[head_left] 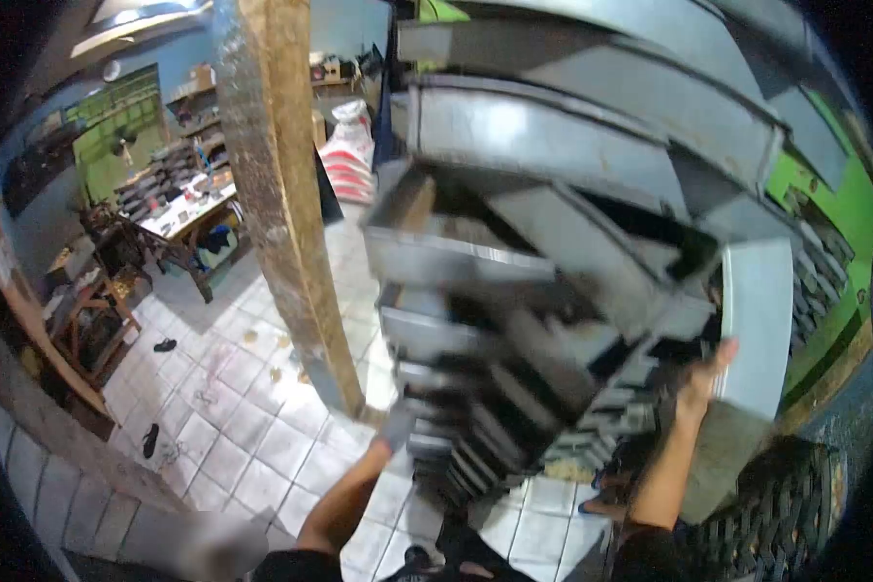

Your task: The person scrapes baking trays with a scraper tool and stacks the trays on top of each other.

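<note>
A tall pile of grey metal tray-like pieces [456, 257] fills the middle of the head view, its lower part smeared by motion. Low on the pile's left side is my left hand [392, 429]; it is blurred, and its fingers are hidden against the grey pieces. My right hand [705, 383] is raised on the pile's right side, at the lower left edge of a pale flat panel [759, 325]. Its visible fingers stretch upward, open. Whether it presses on the panel or only passes in front of it, I cannot tell.
A wooden post [286, 194] stands left of the pile. Further back are a white-topped worktable [189, 206] with dark parts and red-and-white sacks [347, 155]. Sandals [151, 439] lie on the tiled floor [252, 417]. Dark slatted pieces [766, 504] are at lower right, beside a green frame [849, 281].
</note>
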